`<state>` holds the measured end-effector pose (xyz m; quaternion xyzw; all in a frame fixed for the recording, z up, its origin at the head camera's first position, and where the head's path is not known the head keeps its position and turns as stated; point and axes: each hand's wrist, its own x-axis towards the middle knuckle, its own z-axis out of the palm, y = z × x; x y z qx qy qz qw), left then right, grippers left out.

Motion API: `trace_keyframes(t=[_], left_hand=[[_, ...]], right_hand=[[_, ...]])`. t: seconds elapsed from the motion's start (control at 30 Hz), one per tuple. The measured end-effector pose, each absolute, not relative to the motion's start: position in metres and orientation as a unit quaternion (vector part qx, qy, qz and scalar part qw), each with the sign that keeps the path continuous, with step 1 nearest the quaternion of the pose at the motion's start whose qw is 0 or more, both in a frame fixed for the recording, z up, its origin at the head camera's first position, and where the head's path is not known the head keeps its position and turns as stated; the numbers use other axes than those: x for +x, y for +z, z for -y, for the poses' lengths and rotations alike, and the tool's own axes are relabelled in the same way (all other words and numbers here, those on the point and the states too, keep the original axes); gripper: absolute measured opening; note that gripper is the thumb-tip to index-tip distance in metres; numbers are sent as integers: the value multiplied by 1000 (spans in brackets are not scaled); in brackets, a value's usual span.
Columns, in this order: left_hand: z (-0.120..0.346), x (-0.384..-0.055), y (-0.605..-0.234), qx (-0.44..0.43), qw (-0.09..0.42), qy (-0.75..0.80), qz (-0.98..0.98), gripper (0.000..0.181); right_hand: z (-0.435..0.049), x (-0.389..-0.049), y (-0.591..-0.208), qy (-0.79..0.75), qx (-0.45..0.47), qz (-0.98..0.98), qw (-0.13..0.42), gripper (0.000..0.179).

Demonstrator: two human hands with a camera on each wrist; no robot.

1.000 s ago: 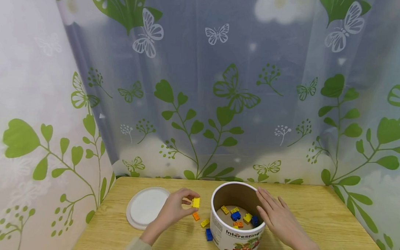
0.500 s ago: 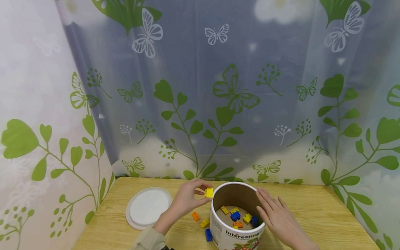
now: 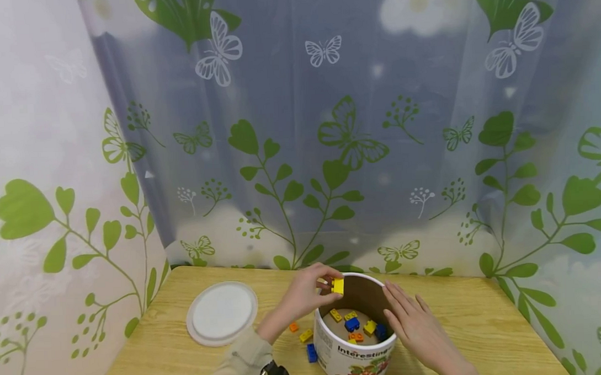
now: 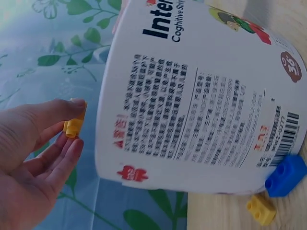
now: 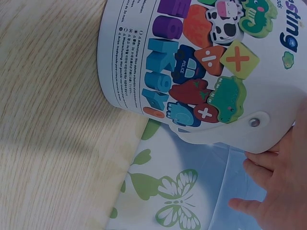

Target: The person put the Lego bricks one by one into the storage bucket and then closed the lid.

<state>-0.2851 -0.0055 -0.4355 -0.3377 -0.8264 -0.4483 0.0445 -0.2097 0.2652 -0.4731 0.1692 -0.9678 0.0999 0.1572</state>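
My left hand (image 3: 306,291) pinches a yellow building block (image 3: 337,286) between thumb and fingers, over the left rim of a white round bucket (image 3: 331,349). In the left wrist view the same yellow block (image 4: 75,120) shows its studs beside the printed bucket wall. My right hand (image 3: 420,324) rests with straight fingers against the bucket's right rim; the right wrist view shows these fingers (image 5: 268,167) beside the white handle strap (image 5: 225,139). Inside the bucket lie several blocks, among them a blue block (image 3: 352,324), a yellow block (image 3: 369,327) and an orange block (image 3: 356,337).
Left of the bucket, an orange block (image 3: 293,327), a yellow block (image 3: 306,335) and a blue block (image 3: 312,352) lie on the wooden table (image 3: 484,319). A round white lid (image 3: 222,311) lies farther left. A patterned curtain (image 3: 289,155) hangs behind the table.
My left hand has carried the yellow block rightward and up from above the table to the bucket's rim. The right hand and the bucket stay in place.
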Motion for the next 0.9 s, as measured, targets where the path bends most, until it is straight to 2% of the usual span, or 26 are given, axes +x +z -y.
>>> trace_keyframes(t=[0.57,0.9], left_hand=[[-15,-284,-454,-352,8,-410,841,28],[-13,-284,-455,-361,22,-402,842,30]], right_hand=[[-265,-211,-474,102,166,969,154,53],[-265,-210,-473,100,170,967,159,53]])
